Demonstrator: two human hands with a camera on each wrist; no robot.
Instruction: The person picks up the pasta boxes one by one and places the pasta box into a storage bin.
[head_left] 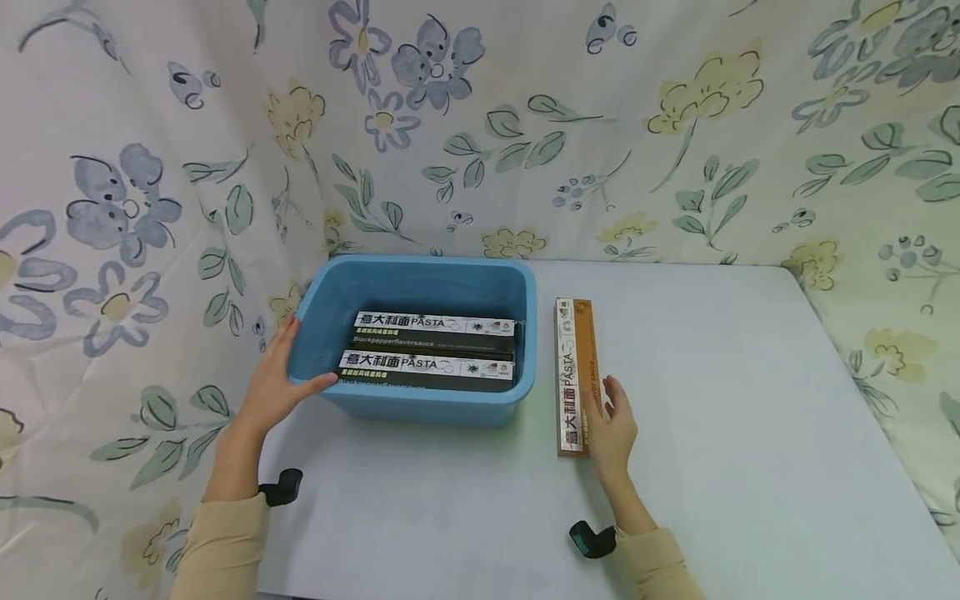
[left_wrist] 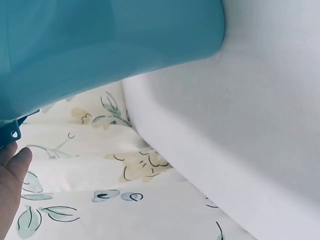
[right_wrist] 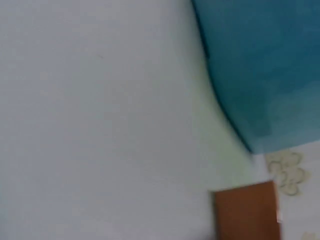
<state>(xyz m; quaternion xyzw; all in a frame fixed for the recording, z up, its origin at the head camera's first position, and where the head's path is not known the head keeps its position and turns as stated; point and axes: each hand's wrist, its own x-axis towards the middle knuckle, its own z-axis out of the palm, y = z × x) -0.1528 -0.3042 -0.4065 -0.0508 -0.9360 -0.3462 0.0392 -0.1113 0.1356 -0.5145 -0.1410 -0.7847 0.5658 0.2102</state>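
A blue plastic bin (head_left: 427, 408) stands on the white table. Inside lie two dark pasta boxes (head_left: 442, 339) with white label strips, one behind the other. My left hand (head_left: 272, 392) is at the bin's left front corner, its thumb stretched along the front rim and its fingers at the left rim; in the left wrist view the fingertips (left_wrist: 20, 160) are right at the rim's lip. An orange-and-white pasta box (head_left: 576, 375) lies lengthwise to the right of the bin. My right hand (head_left: 615, 433) is at its near right side, fingers loosely bent and thumb overlapping the box.
The white table (head_left: 735, 433) stretches right and toward me. Floral cloth (head_left: 555, 142) hangs behind the table and down its sides. Each wrist carries a small black camera mount (head_left: 281, 487).
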